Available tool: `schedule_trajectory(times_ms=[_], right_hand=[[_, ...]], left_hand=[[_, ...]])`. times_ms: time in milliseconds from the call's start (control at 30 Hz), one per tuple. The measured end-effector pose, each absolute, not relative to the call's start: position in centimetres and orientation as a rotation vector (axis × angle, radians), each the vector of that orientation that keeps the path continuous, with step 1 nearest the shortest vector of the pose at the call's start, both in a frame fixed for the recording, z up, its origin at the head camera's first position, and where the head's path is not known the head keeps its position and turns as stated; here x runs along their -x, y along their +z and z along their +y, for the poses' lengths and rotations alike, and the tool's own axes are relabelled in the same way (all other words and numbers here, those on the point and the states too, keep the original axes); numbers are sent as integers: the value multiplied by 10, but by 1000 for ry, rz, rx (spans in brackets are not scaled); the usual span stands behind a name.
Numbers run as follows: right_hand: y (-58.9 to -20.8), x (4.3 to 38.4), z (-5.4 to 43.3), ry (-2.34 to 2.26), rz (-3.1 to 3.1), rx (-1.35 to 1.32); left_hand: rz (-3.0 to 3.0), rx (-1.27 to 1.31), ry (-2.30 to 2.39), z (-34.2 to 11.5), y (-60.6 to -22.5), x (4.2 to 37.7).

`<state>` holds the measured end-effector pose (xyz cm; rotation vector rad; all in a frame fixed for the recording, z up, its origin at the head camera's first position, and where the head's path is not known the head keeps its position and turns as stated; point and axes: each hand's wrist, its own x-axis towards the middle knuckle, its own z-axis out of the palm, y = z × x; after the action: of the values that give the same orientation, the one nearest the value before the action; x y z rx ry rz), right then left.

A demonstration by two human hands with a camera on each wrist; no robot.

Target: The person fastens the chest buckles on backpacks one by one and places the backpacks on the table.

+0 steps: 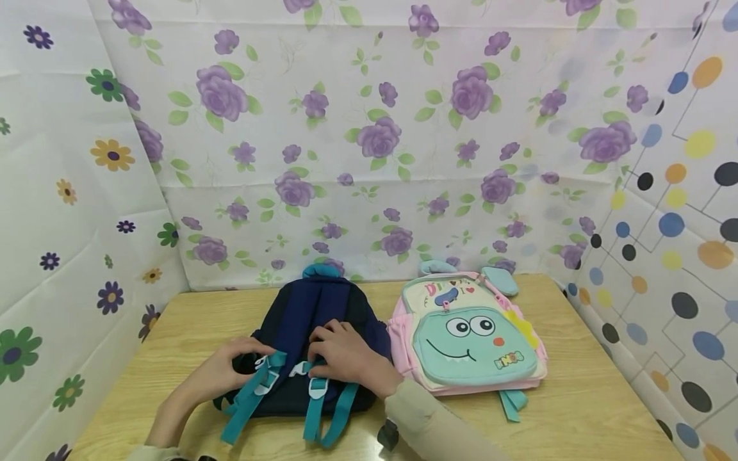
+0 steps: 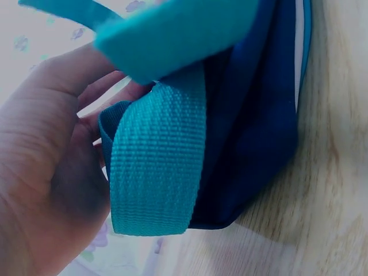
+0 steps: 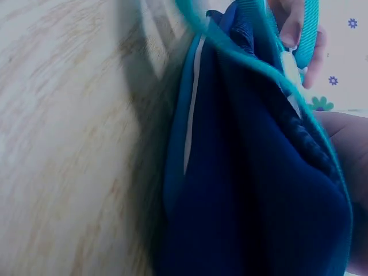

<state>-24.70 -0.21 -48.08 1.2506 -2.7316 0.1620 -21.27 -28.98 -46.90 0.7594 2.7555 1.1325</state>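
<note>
A dark navy backpack (image 1: 300, 307) lies on the table with its shoulder straps facing up. At its lower left, my left hand (image 1: 227, 368) pinches a teal webbing strap (image 2: 158, 167) beside a small white clip piece. My right hand (image 1: 346, 352) lies over the right shoulder strap, its fingers curled at a teal strap that ends in a white buckle (image 1: 300, 368). The exact grip of its fingertips is hidden. Loose teal strap ends (image 1: 328, 422) with white adjusters hang toward the table's front.
Right of the navy backpack lies a pink and mint backpack (image 1: 475, 346) with a cartoon face; the two are close together. The wooden table (image 1: 582, 397) is bordered by a flowered cloth (image 1: 380, 192) behind and patterned cloths at both sides.
</note>
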Motion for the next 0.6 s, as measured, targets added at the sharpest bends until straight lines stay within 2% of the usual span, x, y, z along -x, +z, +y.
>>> schedule_trajectory(times_ms=[267, 600], right_hand=[[-480, 247, 10, 242, -2729, -1231], [-482, 248, 17, 265, -2694, -1228]], left_hand=[[2762, -744, 1207, -289, -471, 212], [2915, -1091, 975, -268, -470, 214]])
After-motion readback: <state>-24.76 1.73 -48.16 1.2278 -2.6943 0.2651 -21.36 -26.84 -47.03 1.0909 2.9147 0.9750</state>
